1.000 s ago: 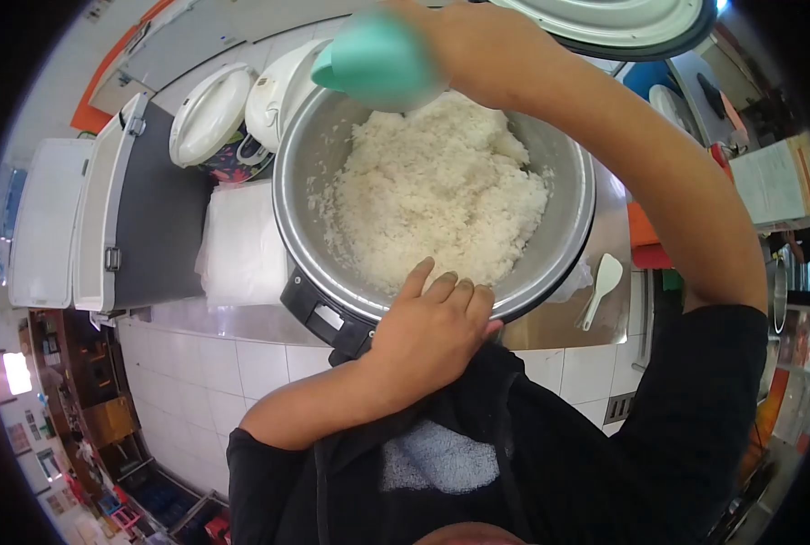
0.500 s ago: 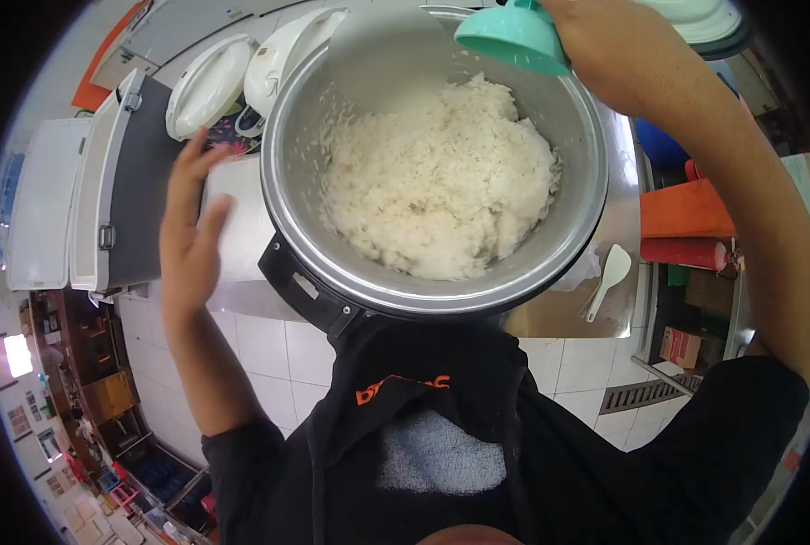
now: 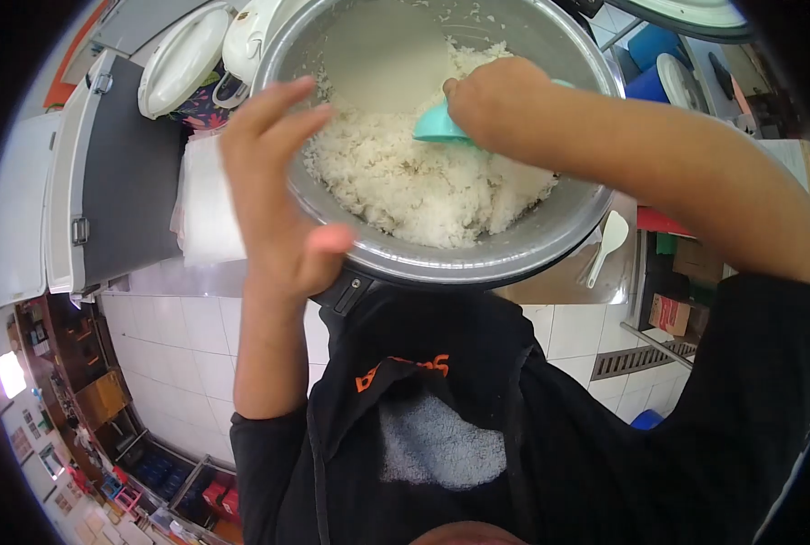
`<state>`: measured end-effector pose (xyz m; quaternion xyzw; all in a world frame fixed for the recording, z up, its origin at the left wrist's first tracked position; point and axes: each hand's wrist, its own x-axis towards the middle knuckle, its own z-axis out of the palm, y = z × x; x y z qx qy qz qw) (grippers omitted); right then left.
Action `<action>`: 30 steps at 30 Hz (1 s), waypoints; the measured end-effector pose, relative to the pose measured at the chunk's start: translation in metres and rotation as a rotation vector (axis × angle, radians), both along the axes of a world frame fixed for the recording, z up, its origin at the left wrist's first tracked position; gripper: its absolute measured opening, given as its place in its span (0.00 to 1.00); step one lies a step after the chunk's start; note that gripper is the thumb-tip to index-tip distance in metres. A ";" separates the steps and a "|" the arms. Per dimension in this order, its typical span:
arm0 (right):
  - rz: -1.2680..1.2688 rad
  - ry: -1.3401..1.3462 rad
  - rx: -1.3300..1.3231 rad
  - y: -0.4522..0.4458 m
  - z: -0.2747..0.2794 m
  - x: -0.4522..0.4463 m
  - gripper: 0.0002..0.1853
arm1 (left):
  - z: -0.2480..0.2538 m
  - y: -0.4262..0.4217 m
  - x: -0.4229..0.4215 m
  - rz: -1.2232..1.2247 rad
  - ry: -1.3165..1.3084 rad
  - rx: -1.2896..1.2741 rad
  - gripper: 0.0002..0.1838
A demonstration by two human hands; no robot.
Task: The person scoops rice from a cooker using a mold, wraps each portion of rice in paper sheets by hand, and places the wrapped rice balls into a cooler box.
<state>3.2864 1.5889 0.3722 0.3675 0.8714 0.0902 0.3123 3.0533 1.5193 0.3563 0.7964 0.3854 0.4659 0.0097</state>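
Observation:
A large metal rice cooker pot [image 3: 573, 204] stands in front of me, holding a big mound of cooked white rice [image 3: 423, 186]. My right hand [image 3: 506, 113] is closed around a teal plastic scoop [image 3: 443, 124], whose lower edge is down at the rice; most of the grip is hidden by the fingers. Over the pot's left rim, my left hand [image 3: 282, 191] is open with fingers spread and holds nothing. A pale blurred area covers the upper left of the rice.
On the metal table to the right lies a white rice paddle [image 3: 612, 236]. Left of the pot are a stack of white plastic sheets [image 3: 214, 204], a grey-and-white cooler box [image 3: 128, 173] and a flowered container with a white lid [image 3: 182, 59]. A blue container [image 3: 646, 84] is at upper right.
My right hand has brought the teal scoop down and left from above the far rim into the rice. My left hand has moved right, to the pot's rim. The view has shifted slightly.

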 end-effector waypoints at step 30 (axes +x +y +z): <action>-0.063 0.052 -0.663 -0.014 -0.013 -0.033 0.25 | 0.000 0.002 0.002 -0.050 0.042 -0.266 0.51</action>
